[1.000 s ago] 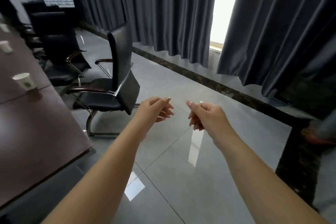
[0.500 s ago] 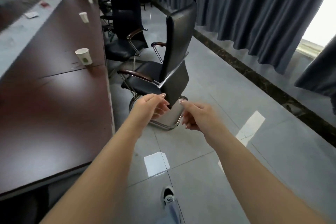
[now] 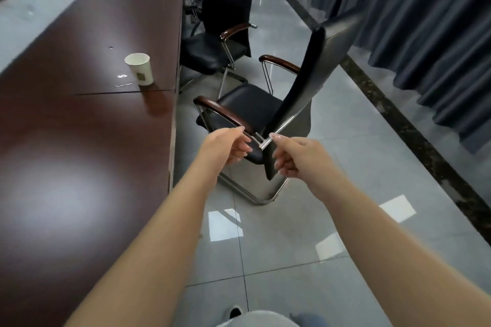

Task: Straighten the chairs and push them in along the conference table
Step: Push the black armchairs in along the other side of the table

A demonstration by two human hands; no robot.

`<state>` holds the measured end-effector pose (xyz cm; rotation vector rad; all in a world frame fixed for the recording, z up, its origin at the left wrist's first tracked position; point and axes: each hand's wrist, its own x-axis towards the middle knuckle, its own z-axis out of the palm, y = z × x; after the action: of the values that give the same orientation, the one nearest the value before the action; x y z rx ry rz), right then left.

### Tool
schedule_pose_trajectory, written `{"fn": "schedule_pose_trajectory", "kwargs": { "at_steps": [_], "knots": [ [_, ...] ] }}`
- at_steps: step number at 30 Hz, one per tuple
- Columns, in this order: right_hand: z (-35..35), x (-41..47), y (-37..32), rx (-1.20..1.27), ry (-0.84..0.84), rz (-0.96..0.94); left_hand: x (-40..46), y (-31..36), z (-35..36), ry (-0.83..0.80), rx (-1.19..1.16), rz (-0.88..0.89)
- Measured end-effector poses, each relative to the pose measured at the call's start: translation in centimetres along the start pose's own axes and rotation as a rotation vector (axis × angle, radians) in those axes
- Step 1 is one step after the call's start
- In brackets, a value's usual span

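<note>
I see a black leather chair (image 3: pixel 255 106) with wood-capped armrests and a bent chrome sled frame, angled away from the glossy dark-wood conference table (image 3: pixel 79 141) on polished grey tile. A paper cup (image 3: pixel 140 68) stands on the tabletop. My left hand (image 3: pixel 225 147) and right hand (image 3: pixel 295 158) hang before the chair's back, fingers loosely curled, grasping nothing; whether they touch it I cannot tell.

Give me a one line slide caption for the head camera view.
Both hands, left hand and right hand, reach toward an angled black chair beside the conference table.
</note>
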<state>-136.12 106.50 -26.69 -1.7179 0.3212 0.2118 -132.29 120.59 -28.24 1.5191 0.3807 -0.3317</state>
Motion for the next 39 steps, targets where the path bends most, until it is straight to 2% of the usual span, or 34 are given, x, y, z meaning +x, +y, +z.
{"fn": "schedule_pose_trajectory", "kwargs": {
  "at_steps": [10,12,18,23,28,31,34,39],
  "knots": [
    [1.7,16.4,-3.2,-0.008,-0.178,0.041,11.3,2.6,-1.8,0.134,-0.068,0.005],
    [2.0,21.6,-4.0,-0.016,-0.227,0.061,15.2,3.4,-1.8,0.213,-0.061,-0.005],
    [4.4,33.6,-6.6,-0.068,-0.365,0.152,24.9,6.5,-1.2,0.336,-0.145,-0.169],
    [7.8,41.3,-8.3,-0.134,-0.464,0.166,31.1,7.2,-2.5,0.422,-0.187,-0.195],
    [12.1,48.2,-6.9,-0.204,-0.495,0.219,37.8,6.0,-4.8,0.465,-0.207,-0.276],
    [13.9,51.3,-4.1,-0.252,-0.433,0.274,41.9,4.3,-5.5,0.499,-0.162,-0.319],
    [14.9,54.0,-0.2,-0.379,-0.362,0.326,45.5,1.9,-5.4,0.490,-0.144,-0.419],
    [15.9,56.7,5.0,-0.465,-0.417,0.535,49.9,-1.5,-4.8,0.412,-0.220,-0.566]
  ]
}}
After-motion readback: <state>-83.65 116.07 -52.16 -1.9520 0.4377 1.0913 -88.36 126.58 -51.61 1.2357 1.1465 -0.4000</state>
